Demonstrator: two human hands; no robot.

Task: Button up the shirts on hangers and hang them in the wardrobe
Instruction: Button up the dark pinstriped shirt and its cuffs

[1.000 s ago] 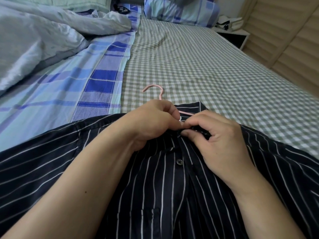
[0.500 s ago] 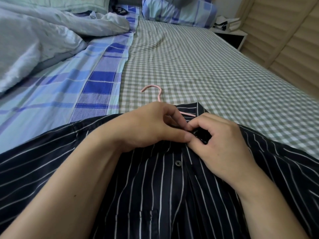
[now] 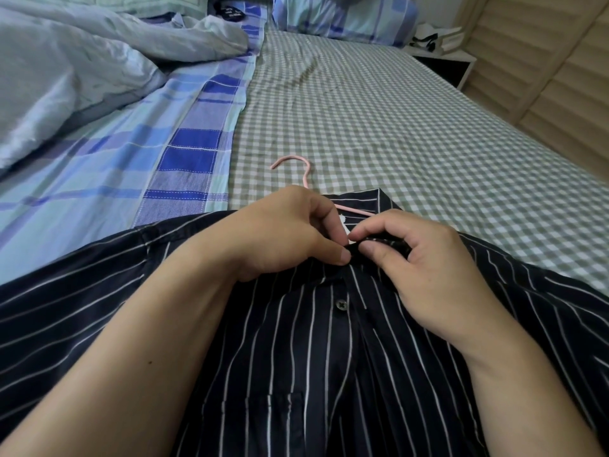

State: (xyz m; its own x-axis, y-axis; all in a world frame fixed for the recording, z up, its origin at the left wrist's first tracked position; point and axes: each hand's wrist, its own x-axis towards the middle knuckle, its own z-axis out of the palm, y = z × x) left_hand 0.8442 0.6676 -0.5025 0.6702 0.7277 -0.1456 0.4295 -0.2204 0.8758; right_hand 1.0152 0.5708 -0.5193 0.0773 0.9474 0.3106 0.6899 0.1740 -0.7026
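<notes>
A dark navy shirt with thin white stripes (image 3: 296, 357) lies flat on the bed, collar away from me. It sits on a pink hanger (image 3: 298, 168) whose hook pokes out beyond the collar. My left hand (image 3: 283, 235) pinches the left edge of the collar opening between thumb and fingers. Facing it, my right hand (image 3: 418, 258) pinches the right edge, so the fingertips almost meet. One dark button (image 3: 341, 305) below the hands is fastened. The top button itself is hidden under my fingers.
The bed has a green-and-white checked sheet (image 3: 395, 133) on the right and a blue plaid sheet (image 3: 131, 166) on the left. A rumpled pale duvet (image 3: 66, 77) lies at the far left, pillows (image 3: 346, 14) at the head. A white nightstand (image 3: 441, 61) and slatted wooden doors (image 3: 553, 70) stand on the right.
Both hands stay at the collar. My fingers have shifted slightly on the two fabric edges, and the white label inside the collar now shows between them.
</notes>
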